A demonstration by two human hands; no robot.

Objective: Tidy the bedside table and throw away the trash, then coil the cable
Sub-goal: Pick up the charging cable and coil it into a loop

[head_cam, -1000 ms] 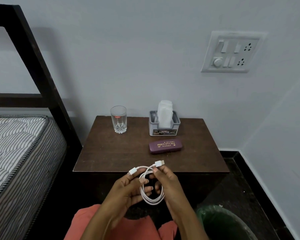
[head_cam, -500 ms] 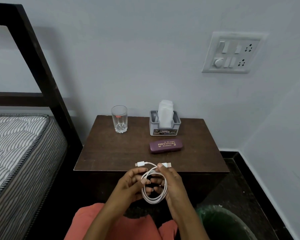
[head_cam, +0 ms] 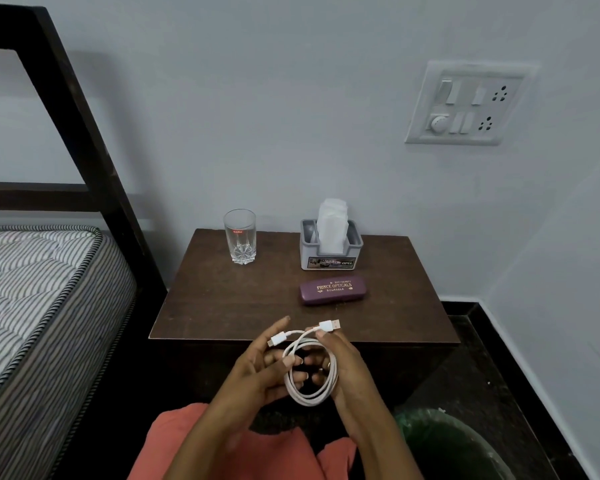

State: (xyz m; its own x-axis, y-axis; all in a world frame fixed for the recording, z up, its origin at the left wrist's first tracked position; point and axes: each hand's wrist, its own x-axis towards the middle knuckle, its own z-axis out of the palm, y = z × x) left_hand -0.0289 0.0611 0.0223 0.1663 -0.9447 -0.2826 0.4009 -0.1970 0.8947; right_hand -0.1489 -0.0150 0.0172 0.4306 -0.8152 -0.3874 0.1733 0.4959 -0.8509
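Bin (head_cam: 444,445) cut off by bottom edge; holder label (head_cam: 330,262) print unreadable.

You have one glass (head_cam: 240,235), one tissue holder (head_cam: 330,249) and one spectacle case (head_cam: 332,290) on the counter (head_cam: 222,299), and one coiled cable (head_cam: 310,368) at its front edge.

The cable (head_cam: 310,372) is white. The worktop (head_cam: 222,299) is dark brown. The glasses case (head_cam: 332,290) is purple with gold letters. The mattress (head_cam: 32,289) has grey and white stripes. The bin (head_cam: 447,441) is green.
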